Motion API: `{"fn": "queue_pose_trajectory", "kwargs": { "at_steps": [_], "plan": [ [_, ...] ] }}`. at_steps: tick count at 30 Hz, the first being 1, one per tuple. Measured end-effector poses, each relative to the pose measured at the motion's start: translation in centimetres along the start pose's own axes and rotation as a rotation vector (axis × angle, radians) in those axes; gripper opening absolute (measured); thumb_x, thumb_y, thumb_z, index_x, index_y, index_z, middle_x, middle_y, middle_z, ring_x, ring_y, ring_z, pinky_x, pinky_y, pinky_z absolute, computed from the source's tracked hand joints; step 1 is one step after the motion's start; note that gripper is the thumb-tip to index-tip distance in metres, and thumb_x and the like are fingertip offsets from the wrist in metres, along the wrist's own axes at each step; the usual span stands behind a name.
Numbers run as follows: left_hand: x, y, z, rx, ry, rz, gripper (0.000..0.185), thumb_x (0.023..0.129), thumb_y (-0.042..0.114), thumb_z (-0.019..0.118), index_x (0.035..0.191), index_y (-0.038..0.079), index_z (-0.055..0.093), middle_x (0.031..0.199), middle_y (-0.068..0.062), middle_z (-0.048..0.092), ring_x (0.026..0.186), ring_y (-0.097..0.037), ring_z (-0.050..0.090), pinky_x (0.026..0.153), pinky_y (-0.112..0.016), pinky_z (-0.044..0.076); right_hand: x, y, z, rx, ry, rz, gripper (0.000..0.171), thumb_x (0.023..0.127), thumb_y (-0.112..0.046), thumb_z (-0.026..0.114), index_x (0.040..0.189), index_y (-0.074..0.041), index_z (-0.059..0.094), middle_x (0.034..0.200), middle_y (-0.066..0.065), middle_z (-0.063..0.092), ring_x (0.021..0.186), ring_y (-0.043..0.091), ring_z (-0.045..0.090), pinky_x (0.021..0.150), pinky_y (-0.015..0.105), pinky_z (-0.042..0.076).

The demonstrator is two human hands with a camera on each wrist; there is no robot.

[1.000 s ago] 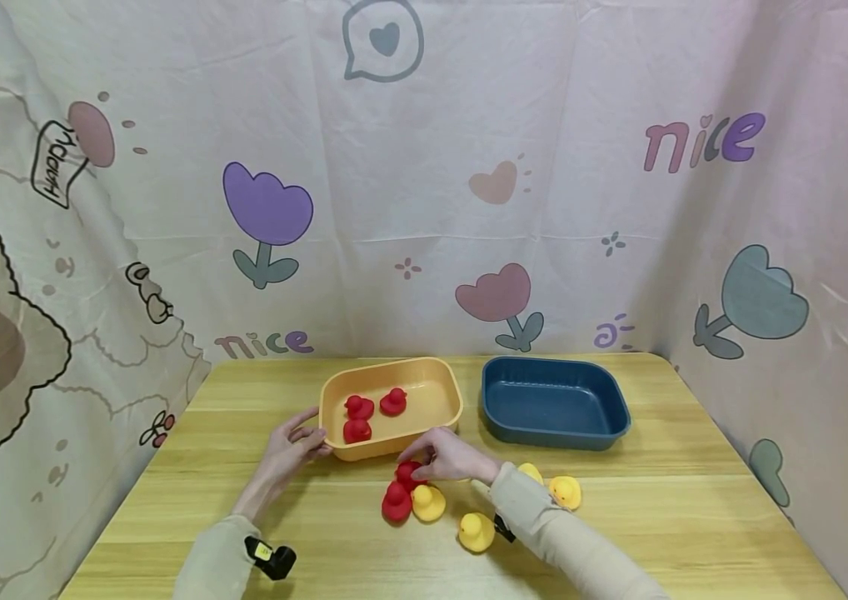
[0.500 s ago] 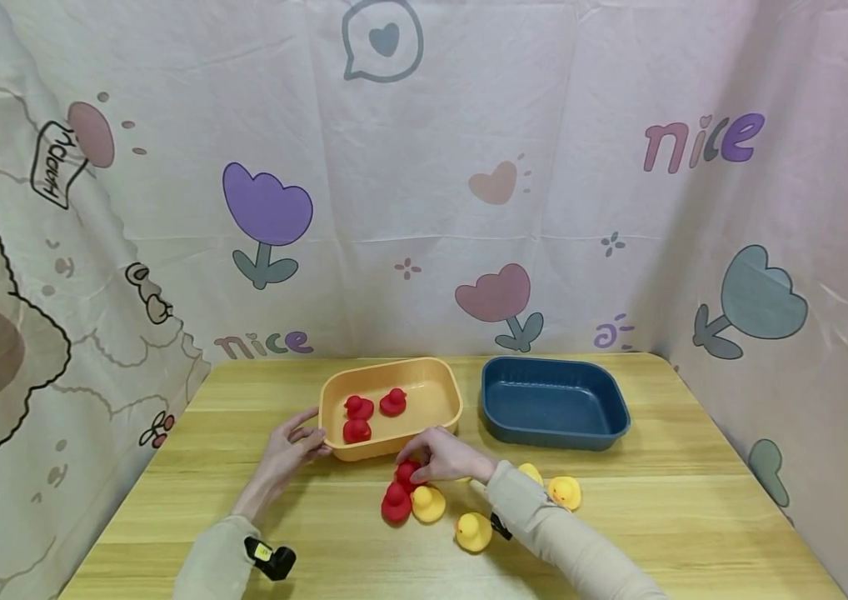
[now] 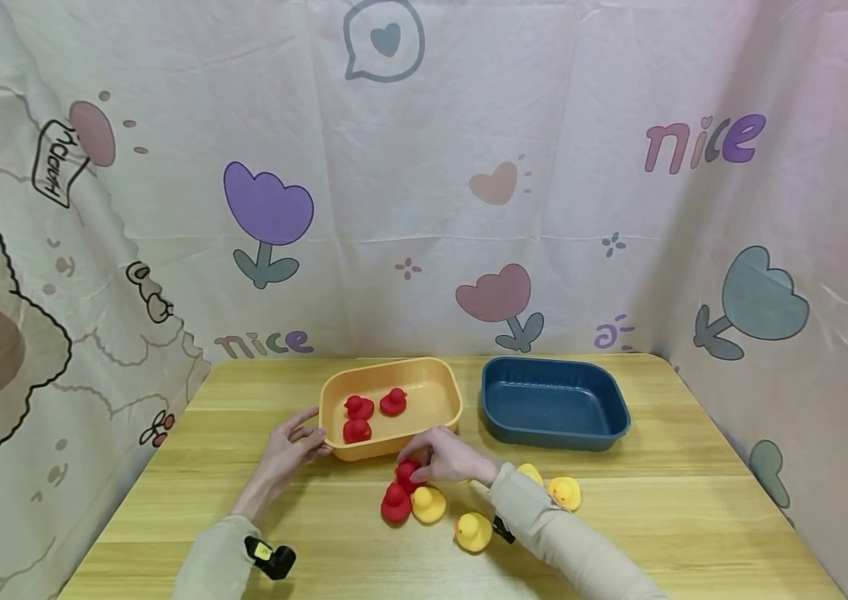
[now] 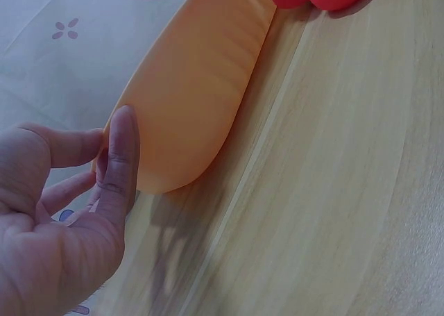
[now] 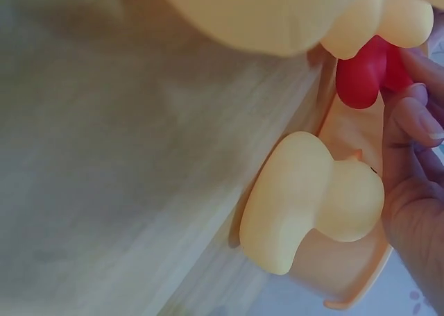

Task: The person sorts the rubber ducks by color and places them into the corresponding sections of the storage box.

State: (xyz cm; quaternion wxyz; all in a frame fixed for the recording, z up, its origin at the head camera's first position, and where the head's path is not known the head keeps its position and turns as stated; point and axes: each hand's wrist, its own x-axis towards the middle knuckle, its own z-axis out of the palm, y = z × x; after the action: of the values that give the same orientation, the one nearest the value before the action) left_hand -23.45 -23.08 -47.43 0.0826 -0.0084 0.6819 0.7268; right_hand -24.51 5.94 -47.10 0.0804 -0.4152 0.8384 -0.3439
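Note:
My right hand (image 3: 445, 455) pinches a red duck (image 3: 407, 473) just in front of the orange tray (image 3: 445, 417). In the right wrist view my fingertips (image 5: 411, 114) curl on that red duck (image 5: 366, 74), with a yellow duck (image 5: 312, 199) beside it. My left hand (image 3: 291, 446) rests against the tray's left corner with its fingers relaxed; in the left wrist view the fingers (image 4: 119, 164) touch the tray wall (image 4: 198, 97). Three red ducks (image 3: 358, 407) lie inside the tray. A second red duck (image 3: 396, 504) sits on the table below the held one.
An empty dark blue tray (image 3: 619, 417) stands to the right of the orange one. Several yellow ducks (image 3: 473, 531) lie on the wooden table (image 3: 694, 517) near my right forearm. Printed cloth walls enclose the table at the back and both sides.
My right hand and forearm have edged slightly left over the red duck. The left hand has not moved.

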Motion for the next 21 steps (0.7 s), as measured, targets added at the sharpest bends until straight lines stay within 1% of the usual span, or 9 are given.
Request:
{"fn": "queue_pose_trajectory", "kwargs": {
  "at_steps": [4, 10, 14, 19, 21],
  "plan": [
    [0.0, 0.0, 0.0, 0.000, -0.002, 0.007, 0.058, 0.088, 0.005, 0.052, 0.139, 0.003, 0.025, 0.091, -0.007, 0.057, 0.070, -0.011, 0.063, 0.072, -0.024, 0.057, -0.2, -0.2, -0.2, 0.018, 0.004, -0.019, 0.025, 0.073, -0.013, 0.072, 0.098, -0.011, 0.068, 0.078, 0.000, 0.066, 0.055, 0.001, 0.050, 0.051, 0.012, 0.047],
    [0.1, -0.1, -0.1, 0.006, 0.000, 0.010, 0.058, 0.088, 0.006, 0.053, 0.139, 0.004, 0.025, 0.091, -0.006, 0.057, 0.071, -0.010, 0.063, 0.072, -0.024, 0.057, -0.3, -0.4, -0.7, 0.100, -0.004, -0.009, 0.026, 0.076, -0.015, 0.070, 0.102, -0.011, 0.067, 0.091, -0.001, 0.066, 0.061, 0.003, 0.053, 0.056, 0.015, 0.050],
    [0.1, -0.2, -0.1, 0.017, -0.002, 0.014, 0.058, 0.088, 0.007, 0.053, 0.139, 0.004, 0.025, 0.089, -0.004, 0.057, 0.071, -0.010, 0.063, 0.072, -0.024, 0.057, -0.3, -0.5, -1.0, 0.130, 0.004, -0.014, 0.028, 0.076, -0.017, 0.070, 0.103, -0.012, 0.066, 0.092, -0.002, 0.065, 0.066, 0.005, 0.054, 0.060, 0.015, 0.050],
    [0.1, -0.2, -0.1, 0.016, -0.001, 0.012, 0.058, 0.088, 0.008, 0.053, 0.139, 0.004, 0.025, 0.088, -0.003, 0.058, 0.071, -0.010, 0.063, 0.072, -0.024, 0.057, -0.2, -0.8, -1.2, 0.151, 0.027, -0.017, 0.028, 0.077, -0.015, 0.069, 0.104, -0.009, 0.066, 0.093, 0.000, 0.065, 0.069, 0.005, 0.053, 0.063, 0.015, 0.050],
    [0.1, -0.2, -0.1, 0.014, -0.001, 0.011, 0.058, 0.088, 0.008, 0.053, 0.139, 0.004, 0.025, 0.087, -0.001, 0.058, 0.071, -0.010, 0.063, 0.072, -0.024, 0.057, -0.3, -1.3, -1.4, 0.155, 0.042, -0.011, 0.027, 0.077, -0.014, 0.069, 0.103, -0.009, 0.066, 0.094, 0.001, 0.066, 0.069, 0.006, 0.054, 0.064, 0.016, 0.050]
  ]
}}
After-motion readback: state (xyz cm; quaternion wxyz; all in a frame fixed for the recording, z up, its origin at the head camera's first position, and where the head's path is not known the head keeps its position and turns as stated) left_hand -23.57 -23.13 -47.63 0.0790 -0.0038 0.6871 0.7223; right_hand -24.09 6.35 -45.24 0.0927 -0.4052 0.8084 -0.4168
